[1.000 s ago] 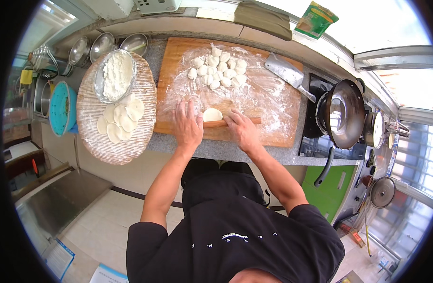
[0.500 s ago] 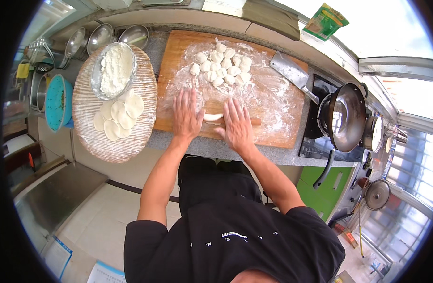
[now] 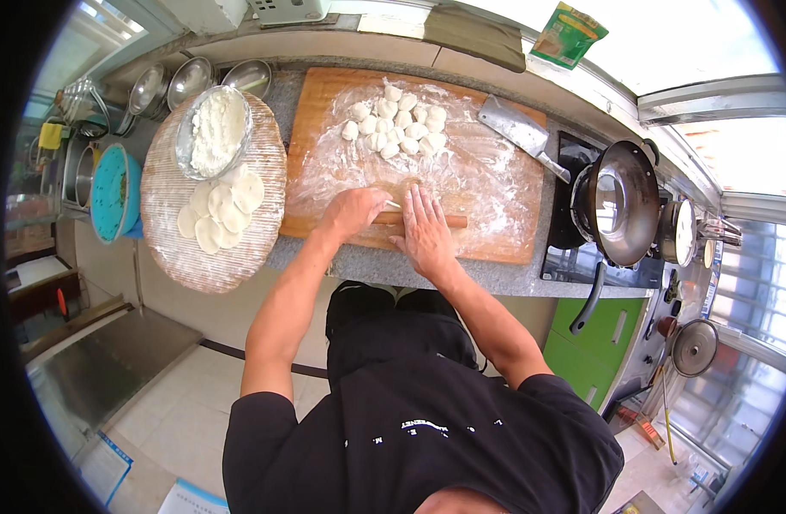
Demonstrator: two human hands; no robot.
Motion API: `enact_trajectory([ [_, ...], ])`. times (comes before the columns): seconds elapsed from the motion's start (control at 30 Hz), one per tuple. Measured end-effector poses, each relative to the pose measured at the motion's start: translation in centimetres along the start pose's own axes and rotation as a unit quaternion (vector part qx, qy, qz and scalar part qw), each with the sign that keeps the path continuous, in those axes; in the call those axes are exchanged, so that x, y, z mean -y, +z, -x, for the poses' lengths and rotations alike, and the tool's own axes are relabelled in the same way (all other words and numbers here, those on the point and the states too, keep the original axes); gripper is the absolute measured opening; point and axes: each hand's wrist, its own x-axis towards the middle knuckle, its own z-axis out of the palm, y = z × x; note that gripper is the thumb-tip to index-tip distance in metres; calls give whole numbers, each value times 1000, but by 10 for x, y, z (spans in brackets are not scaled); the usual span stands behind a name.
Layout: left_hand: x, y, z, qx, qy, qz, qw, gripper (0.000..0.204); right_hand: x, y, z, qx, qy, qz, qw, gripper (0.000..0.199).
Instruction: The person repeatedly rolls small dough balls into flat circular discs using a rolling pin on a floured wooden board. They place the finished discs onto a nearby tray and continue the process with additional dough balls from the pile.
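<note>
Two hands are being pressed onto a wooden rolling pin [image 3: 427,220] near the front edge of the floured wooden board [image 3: 513,244]. The pin's long axis is lying left to right across the board, crosswise to the forearms, so that any roll is being directed away from or toward the body. The left hand [image 3: 352,212] is being laid over the pin's left end with the fingers curled loosely down over it, not clamped in a full grasp. The right hand [image 3: 427,231] is being held flat, fingers stretched out and together, palm down across the pin's middle; only the pin's right end is being left uncovered, a pale brown round stick. A sliver of white dough is being glimpsed between the two hands, though its shape cannot be told. Neither hand is clearly nearer; both are touching the pin.

Farther back on the board, a cluster of small white dough pieces [image 3: 393,128] is being kept, with a cleaver [image 3: 522,133] lying to its right. On the table's left, flat round wrappers [image 3: 222,210] are being gathered on a round woven tray [image 3: 196,265], beside a bowl of flour [image 3: 213,133].
</note>
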Motion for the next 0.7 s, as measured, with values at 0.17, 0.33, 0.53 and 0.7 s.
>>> enact_trajectory([
  [0.17,39,21,-10,-16,-154,120,980,28,2,28,32,-60,-51,-2,997,55],
  [0.33,13,-17,-1,-4,-310,396,864,40,-10,21,37,-87,-56,-73,992,40],
  [0.53,-32,-101,46,-223,-290,405,838,36,-11,19,32,-66,-53,-82,993,39],
  [0.7,-23,-126,87,-590,-307,96,740,42,-12,12,30,-55,-55,-86,993,39],
])
